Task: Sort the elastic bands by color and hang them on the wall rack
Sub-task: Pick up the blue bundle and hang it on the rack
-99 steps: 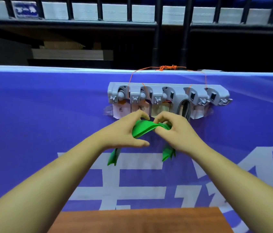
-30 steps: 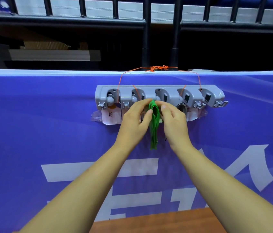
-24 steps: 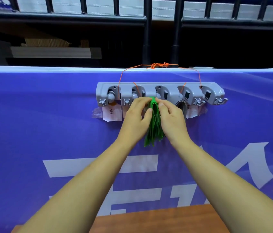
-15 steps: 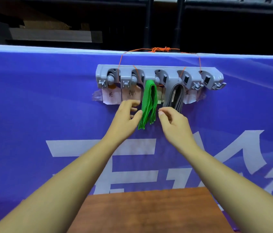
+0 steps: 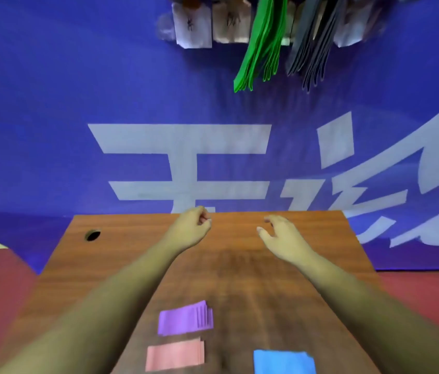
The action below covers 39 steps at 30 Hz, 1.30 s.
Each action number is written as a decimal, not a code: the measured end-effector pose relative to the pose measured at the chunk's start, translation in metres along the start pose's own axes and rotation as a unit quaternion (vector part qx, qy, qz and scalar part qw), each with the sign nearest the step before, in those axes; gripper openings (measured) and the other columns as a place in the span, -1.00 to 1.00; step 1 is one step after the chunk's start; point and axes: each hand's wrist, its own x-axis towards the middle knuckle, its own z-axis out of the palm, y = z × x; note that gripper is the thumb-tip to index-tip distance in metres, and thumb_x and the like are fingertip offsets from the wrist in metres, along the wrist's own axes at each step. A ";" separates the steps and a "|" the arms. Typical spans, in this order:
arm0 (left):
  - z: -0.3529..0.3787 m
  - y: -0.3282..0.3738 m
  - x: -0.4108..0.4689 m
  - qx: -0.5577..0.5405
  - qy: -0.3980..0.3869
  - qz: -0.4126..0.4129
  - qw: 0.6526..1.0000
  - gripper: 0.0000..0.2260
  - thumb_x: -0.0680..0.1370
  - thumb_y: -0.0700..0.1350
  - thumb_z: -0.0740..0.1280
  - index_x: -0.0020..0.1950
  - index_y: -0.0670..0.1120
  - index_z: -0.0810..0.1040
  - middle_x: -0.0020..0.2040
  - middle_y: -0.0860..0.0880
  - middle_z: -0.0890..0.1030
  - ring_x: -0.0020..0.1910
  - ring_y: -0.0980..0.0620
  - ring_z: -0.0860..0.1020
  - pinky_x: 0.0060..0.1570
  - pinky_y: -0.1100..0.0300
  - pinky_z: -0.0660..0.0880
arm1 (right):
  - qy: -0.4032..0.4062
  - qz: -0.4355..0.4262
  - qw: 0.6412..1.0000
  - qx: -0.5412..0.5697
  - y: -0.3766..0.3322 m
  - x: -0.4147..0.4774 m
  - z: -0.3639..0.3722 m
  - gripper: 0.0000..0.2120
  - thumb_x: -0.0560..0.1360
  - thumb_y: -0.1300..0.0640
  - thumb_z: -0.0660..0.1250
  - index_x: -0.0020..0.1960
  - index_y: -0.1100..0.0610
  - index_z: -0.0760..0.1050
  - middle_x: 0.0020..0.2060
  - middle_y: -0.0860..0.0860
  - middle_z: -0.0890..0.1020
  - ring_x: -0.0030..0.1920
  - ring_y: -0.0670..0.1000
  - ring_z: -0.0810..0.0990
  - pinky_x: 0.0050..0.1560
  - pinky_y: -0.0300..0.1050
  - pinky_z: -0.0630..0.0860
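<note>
The green bands point(image 5: 263, 41) hang from the rack at the top edge of the view, with the dark grey bands point(image 5: 311, 44) hanging just to their right. The rack itself is cut off by the frame. On the wooden table point(image 5: 321, 238) lie three folded stacks: purple bands point(image 5: 184, 318), pink bands point(image 5: 174, 356) and blue bands point(image 5: 283, 361). My left hand point(image 5: 188, 230) hovers over the far part of the table with fingers loosely curled, holding nothing. My right hand point(image 5: 280, 234) hovers beside it, fingers relaxed and empty.
Paper labels point(image 5: 192, 27) are taped under the rack's left hooks. The blue banner point(image 5: 78, 103) with white characters covers the wall behind the table. A round cable hole point(image 5: 92, 235) sits at the table's far left. Red floor shows on both sides.
Both hands let go of the green bands, which now hang on the rack, and dropped down over the table. The view tilted down, bringing the purple, pink and blue stacks into sight.
</note>
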 end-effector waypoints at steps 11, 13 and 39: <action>0.144 -0.065 -0.084 -0.015 -0.198 -0.058 0.978 -0.85 0.51 -0.28 0.27 0.01 -0.23 0.60 -0.05 -0.21 0.67 -0.04 -0.13 0.63 -0.03 0.16 0.43 | -0.148 0.090 0.985 -0.011 0.069 -0.095 0.119 -0.69 0.52 0.07 0.31 0.19 0.21 0.54 0.10 0.19 0.62 0.19 0.17 0.57 0.14 -0.10 0.41; 0.166 -0.070 -0.096 -0.027 -0.221 -0.068 0.972 -0.85 0.51 -0.28 0.27 0.02 -0.22 0.59 -0.03 -0.21 0.67 -0.02 -0.13 0.62 0.00 0.16 0.43 | -0.174 0.103 0.979 -0.017 0.080 -0.107 0.131 -0.69 0.49 0.06 0.30 0.20 0.13 0.55 0.11 0.15 0.63 0.19 0.14 0.57 0.14 -0.11 0.43; 0.312 -0.105 -0.151 -0.092 -0.253 -0.016 0.963 -0.75 0.37 -0.05 0.34 0.03 0.00 0.61 0.06 0.09 0.48 0.09 0.03 0.55 0.22 0.19 0.45 | -0.154 0.048 0.986 -0.052 0.177 -0.174 0.220 -0.65 0.39 0.00 0.23 0.15 -0.01 0.57 0.14 0.03 0.46 0.18 0.12 0.42 0.22 0.02 0.32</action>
